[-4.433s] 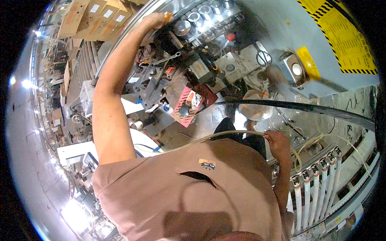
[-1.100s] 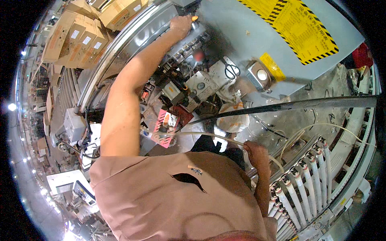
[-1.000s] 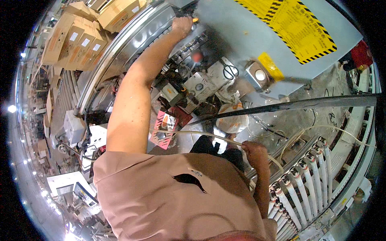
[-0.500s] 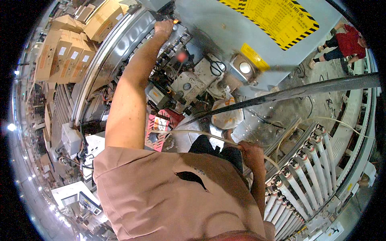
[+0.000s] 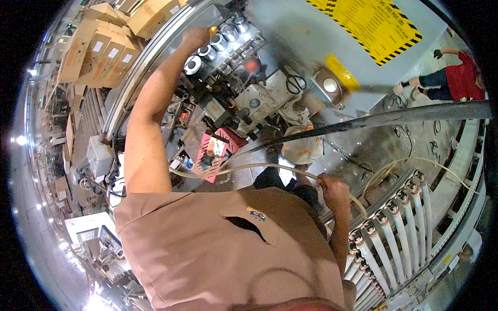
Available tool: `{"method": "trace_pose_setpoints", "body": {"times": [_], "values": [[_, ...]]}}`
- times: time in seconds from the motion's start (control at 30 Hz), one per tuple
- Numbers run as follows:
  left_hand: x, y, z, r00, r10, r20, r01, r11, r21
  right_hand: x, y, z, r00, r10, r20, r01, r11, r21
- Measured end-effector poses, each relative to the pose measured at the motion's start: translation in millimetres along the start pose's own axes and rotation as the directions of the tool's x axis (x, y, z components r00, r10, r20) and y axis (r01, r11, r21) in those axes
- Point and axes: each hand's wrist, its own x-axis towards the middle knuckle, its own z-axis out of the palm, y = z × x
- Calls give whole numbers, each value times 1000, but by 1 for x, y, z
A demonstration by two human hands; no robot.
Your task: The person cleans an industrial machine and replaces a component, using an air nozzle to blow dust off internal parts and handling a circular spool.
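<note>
My left arm stretches up to the far left, over the machine. There my left hand is closed beside a row of shiny metal cylinders. A small orange-yellow piece sticks out past its fingers; the rest of that object is hidden. On the right, my right hand is closed around a pale flexible hose. The hose crosses in front of my body and passes toward my left arm. Between my arms lies a red slotted plate beside dark machine parts.
Black-handled scissors lie on the machine. A dark bar crosses toward the right. A roller conveyor stands at the lower right, cardboard boxes at the upper left. Another person in red is at the far right.
My left hand has moved a little left and down, and the metal cylinders now show beside it. My right hand has shifted slightly right with the hose still in it. The view has shifted.
</note>
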Motion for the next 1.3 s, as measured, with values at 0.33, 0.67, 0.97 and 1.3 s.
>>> {"method": "trace_pose_setpoints", "body": {"times": [0.33,0.67,0.97,1.3], "values": [[-23,-84,70,994,16,104,-14,1000,-18,-4,-27,-10,999,14,37,-15,1000,2],[-73,-118,66,991,-74,114,70,997,43,-2,-28,16,975,-200,-102,199,980,-15],[-71,-106,52,996,-68,-50,66,997,-43,-10,-42,6,992,-125,14,125,990,-66],[-94,-64,78,997,60,56,-52,990,-134,-16,-9,-7,983,-177,-52,178,984,13]]}}
